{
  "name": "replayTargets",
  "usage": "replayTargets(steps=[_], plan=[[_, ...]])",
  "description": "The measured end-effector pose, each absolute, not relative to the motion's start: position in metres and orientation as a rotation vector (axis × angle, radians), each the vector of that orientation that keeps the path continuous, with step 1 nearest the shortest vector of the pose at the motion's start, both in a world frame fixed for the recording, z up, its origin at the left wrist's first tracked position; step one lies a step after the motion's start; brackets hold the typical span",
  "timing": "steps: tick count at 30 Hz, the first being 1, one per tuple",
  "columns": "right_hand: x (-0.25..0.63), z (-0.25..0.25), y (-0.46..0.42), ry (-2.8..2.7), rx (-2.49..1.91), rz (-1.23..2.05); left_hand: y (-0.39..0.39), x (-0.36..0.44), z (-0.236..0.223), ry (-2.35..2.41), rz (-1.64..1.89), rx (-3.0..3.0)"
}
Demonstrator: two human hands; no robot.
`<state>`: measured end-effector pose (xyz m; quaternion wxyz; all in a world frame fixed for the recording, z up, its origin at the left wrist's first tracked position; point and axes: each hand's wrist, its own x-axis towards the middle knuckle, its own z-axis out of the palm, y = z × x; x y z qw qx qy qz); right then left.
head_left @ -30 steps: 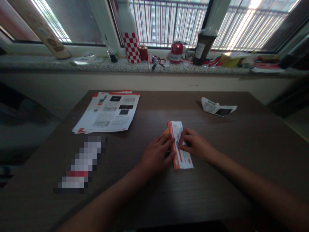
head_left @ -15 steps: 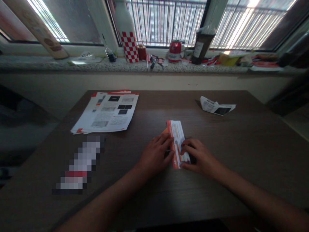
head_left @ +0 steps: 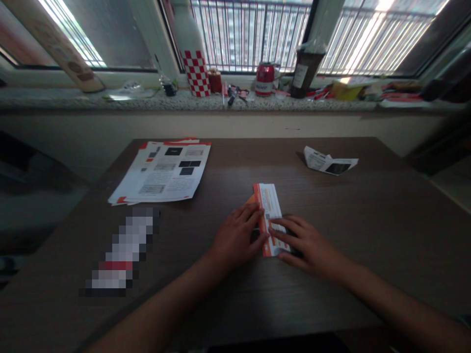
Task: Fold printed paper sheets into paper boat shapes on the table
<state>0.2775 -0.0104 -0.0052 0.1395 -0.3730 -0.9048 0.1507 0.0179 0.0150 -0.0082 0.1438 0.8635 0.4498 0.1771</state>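
On the bench point(head_left: 331, 211), I see the folded paper point(head_left: 270, 198), orange-edged and white, running away from me, far end tipped slightly left. My left fingers point(head_left: 262, 223) and right fingers point(head_left: 277, 238), slightly parted, press it flat, gripping nothing.

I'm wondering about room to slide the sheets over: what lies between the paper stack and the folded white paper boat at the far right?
Only bare tabletop between the stack and the boat, in the head view.

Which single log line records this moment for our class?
left hand: on folded paper | right hand: fingers on same paper | paper stack: left
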Motion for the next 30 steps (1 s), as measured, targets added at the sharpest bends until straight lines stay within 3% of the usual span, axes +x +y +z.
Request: replayTargets(steps=[16,30], plan=[[0.266,-0.005,0.036,-2.288,-1.084,0.658,0.024,0.014,-0.015,1.367,0.448,2.490],[0.246,-0.001,0.064,-2.317,-1.219,0.720,0.025,0.013,-0.017,1.342,0.472,2.471]])
